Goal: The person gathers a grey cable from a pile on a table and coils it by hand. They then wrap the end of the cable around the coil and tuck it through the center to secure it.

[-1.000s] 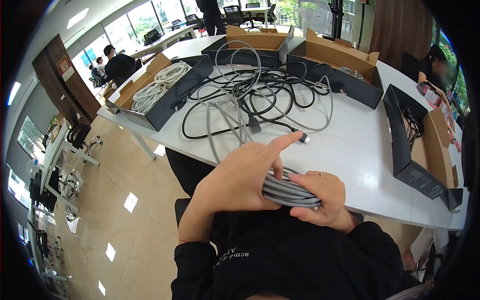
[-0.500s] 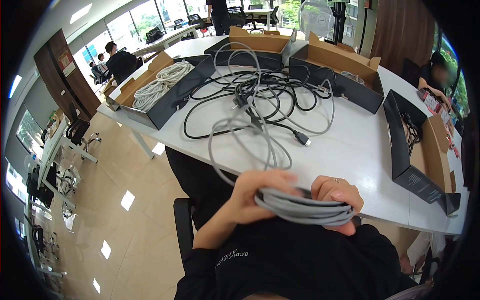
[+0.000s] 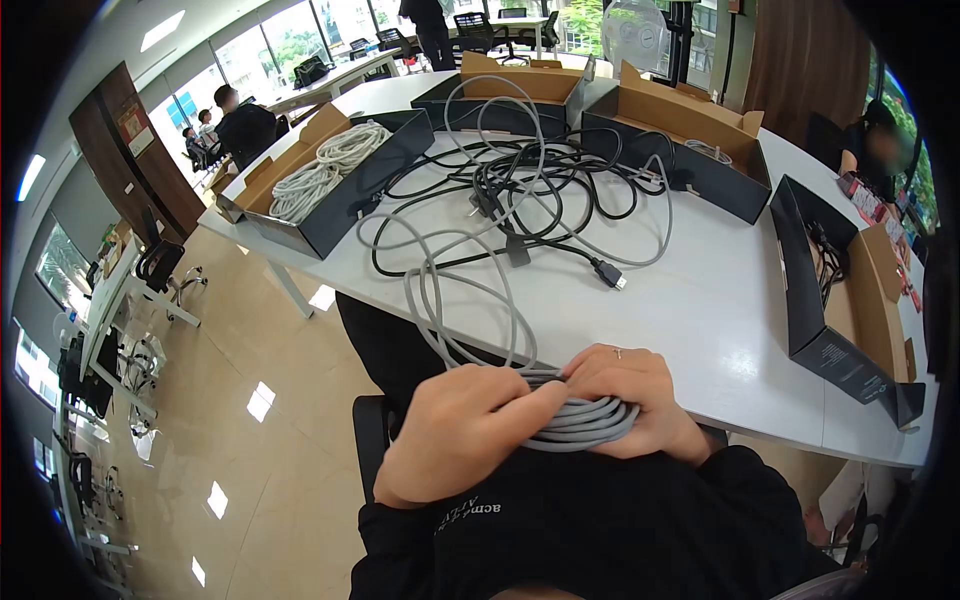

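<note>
Near the table's front edge, a grey cable wound into a coil [image 3: 588,425] is gripped between both hands. My left hand [image 3: 465,425] closes on the coil's left side, thumb laid over the strands. Around the right side wraps my right hand [image 3: 635,395], a ring on one finger. Loose grey cable loops [image 3: 430,262] run from the coil up onto the table. They lead towards a tangle of black cables [image 3: 530,180] with plugs, among them a black connector with a metal end [image 3: 608,274]. Fingertips inside the coil are partly hidden.
On the white table [image 3: 690,310], a box of bundled pale cables [image 3: 330,170] stands left. Two open boxes are at the back, one a dark box [image 3: 680,165] with a small pale coil. A box with black cables [image 3: 825,265] stands right. A person [image 3: 875,145] sits beyond it.
My left hand has come over the coil and gripped it; the coil has shifted left and lower. The loose grey loops have swung left and spread on the table.
</note>
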A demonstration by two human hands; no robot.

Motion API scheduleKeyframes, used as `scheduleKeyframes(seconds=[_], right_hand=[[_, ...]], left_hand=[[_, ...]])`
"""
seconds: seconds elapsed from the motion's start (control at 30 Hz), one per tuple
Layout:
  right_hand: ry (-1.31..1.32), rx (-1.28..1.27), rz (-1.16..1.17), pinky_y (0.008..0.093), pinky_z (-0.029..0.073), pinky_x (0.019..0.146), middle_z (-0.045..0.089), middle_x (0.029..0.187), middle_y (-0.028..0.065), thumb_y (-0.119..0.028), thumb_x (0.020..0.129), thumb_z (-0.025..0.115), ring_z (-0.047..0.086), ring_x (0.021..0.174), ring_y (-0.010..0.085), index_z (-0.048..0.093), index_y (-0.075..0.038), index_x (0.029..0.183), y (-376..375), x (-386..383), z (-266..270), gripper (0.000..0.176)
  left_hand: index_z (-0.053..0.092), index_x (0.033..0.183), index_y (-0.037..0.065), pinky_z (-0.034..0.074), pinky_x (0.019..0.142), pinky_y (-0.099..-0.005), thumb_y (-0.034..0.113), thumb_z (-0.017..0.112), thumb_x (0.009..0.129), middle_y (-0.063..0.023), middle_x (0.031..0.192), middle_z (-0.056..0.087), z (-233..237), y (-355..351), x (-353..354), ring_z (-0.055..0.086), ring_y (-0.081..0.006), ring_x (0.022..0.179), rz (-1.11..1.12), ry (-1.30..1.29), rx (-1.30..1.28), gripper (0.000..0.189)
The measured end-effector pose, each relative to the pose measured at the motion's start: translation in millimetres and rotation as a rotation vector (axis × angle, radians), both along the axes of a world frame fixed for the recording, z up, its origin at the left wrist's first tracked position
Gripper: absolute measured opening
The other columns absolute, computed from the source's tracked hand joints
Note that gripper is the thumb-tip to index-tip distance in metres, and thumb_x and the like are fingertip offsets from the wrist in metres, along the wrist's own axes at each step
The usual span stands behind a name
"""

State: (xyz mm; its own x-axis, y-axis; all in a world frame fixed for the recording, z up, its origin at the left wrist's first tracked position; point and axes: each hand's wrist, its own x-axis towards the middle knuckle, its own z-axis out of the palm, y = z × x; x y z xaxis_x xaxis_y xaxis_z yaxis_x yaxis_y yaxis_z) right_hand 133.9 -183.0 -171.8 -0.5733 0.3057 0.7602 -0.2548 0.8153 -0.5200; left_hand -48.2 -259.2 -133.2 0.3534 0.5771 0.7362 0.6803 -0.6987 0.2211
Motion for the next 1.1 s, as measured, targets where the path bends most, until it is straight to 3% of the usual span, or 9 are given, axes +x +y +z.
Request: scheduleKeyframes(seconds=[0.17, 0.3, 0.4, 0.5, 0.53, 0.67, 0.9, 1.03, 1.1], right_hand=[[0.070, -0.027, -0.088, 0.0287, 0.047, 0.055, 0.053, 0.061, 0.0084, -0.005, 0.060, 0.068, 0.052, 0.052, 0.0230, 0.056, 0.000, 0.076, -0.2, 5.3, -7.2, 0.021], [0.105, 0.099, -0.295, 0.0260, 0.045, 0.050, 0.050, 0.056, 0.0071, -0.001, 0.061, 0.066, 0.049, 0.049, 0.0200, 0.057, 0.000, 0.076, -5.0, 0.6, -9.7, 0.017], [0.231, 0.172, -0.206, 0.0270, 0.046, 0.051, 0.049, 0.055, 0.0072, 0.000, 0.063, 0.067, 0.049, 0.049, 0.0183, 0.057, 0.001, 0.075, -2.4, -0.5, -9.0, 0.016], [0.263, 0.241, -0.113, 0.0293, 0.047, 0.052, 0.050, 0.058, 0.0073, -0.001, 0.064, 0.070, 0.049, 0.050, 0.0175, 0.056, 0.003, 0.076, -2.4, 4.4, -5.5, 0.019], [0.285, 0.264, -0.078, 0.0303, 0.047, 0.052, 0.051, 0.060, 0.0078, -0.002, 0.064, 0.070, 0.048, 0.051, 0.0178, 0.055, 0.003, 0.076, -1.4, 5.5, -5.8, 0.020], [0.362, 0.236, 0.067, 0.0332, 0.047, 0.052, 0.052, 0.065, 0.0095, -0.004, 0.067, 0.071, 0.047, 0.053, 0.0187, 0.054, 0.004, 0.078, 1.8, 11.3, -6.3, 0.022], [0.596, -0.154, 0.146, 0.0331, 0.045, 0.060, 0.049, 0.064, 0.0077, -0.003, 0.081, 0.056, 0.046, 0.057, 0.0188, 0.047, -0.001, 0.079, 2.9, 8.0, -23.8, 0.010], [0.629, -0.202, 0.107, 0.0326, 0.045, 0.062, 0.052, 0.069, 0.0087, -0.009, 0.086, 0.051, 0.048, 0.059, 0.0173, 0.047, -0.003, 0.076, 2.8, 1.4, -21.0, 0.013], [0.683, -0.216, 0.113, 0.0318, 0.045, 0.062, 0.053, 0.071, 0.0094, -0.010, 0.086, 0.052, 0.048, 0.059, 0.0163, 0.047, -0.002, 0.075, 3.3, -8.7, -20.6, 0.014]], left_hand=[[0.064, 0.089, 0.006, 0.041, 0.048, -0.0268, 0.003, 0.064, 0.053, -0.0052, 0.064, 0.054, -2.2, -0.5, 10.0, 0.055, -0.0184, 0.055, 0.078, 0.045, 0.024, 0.036], [0.061, 0.102, 0.009, 0.044, 0.055, -0.0265, 0.006, 0.068, 0.056, -0.0038, 0.073, 0.057, -1.3, 20.1, -2.0, 0.055, -0.0198, 0.060, -0.086, -0.194, -0.282, 0.047], [0.060, 0.105, 0.003, 0.044, 0.065, -0.0230, 0.015, 0.075, 0.062, -0.0089, 0.080, 0.061, 0.8, 37.9, -20.4, 0.058, -0.0149, 0.071, -0.241, -0.248, -0.501, 0.048], [0.057, 0.111, 0.007, 0.045, 0.069, -0.0288, 0.013, 0.075, 0.057, -0.0111, 0.089, 0.059, -5.7, 43.9, -22.2, 0.057, -0.0236, 0.079, -0.354, -0.249, -0.442, 0.057], [0.056, 0.112, 0.005, 0.043, 0.081, -0.0306, 0.014, 0.076, 0.059, -0.0147, 0.100, 0.056, -4.3, 39.1, -16.4, 0.055, -0.0256, 0.093, -0.294, -0.267, -0.555, 0.057], [0.056, 0.108, 0.001, 0.035, 0.095, -0.0349, 0.014, 0.074, 0.064, -0.0166, 0.113, 0.052, -29.1, 50.3, 6.3, 0.049, -0.0264, 0.109, -0.719, -0.547, -0.604, 0.049], [0.057, 0.086, 0.004, 0.021, 0.102, -0.0502, 0.013, 0.072, 0.061, -0.0146, 0.101, 0.058, -53.0, 70.0, 37.8, 0.046, -0.0315, 0.111, -1.203, -0.803, -0.502, 0.030], [0.053, 0.081, 0.005, 0.014, 0.104, -0.0518, 0.014, 0.073, 0.063, -0.0102, 0.088, 0.059, -72.8, 66.3, 52.5, 0.050, -0.0280, 0.103, -1.124, -0.972, -0.412, 0.028], [0.051, 0.076, 0.006, 0.024, 0.101, -0.0508, 0.009, 0.070, 0.068, -0.0046, 0.073, 0.057, -72.5, 67.8, 52.9, 0.054, -0.0185, 0.075, -1.157, -0.998, -0.306, 0.021]])
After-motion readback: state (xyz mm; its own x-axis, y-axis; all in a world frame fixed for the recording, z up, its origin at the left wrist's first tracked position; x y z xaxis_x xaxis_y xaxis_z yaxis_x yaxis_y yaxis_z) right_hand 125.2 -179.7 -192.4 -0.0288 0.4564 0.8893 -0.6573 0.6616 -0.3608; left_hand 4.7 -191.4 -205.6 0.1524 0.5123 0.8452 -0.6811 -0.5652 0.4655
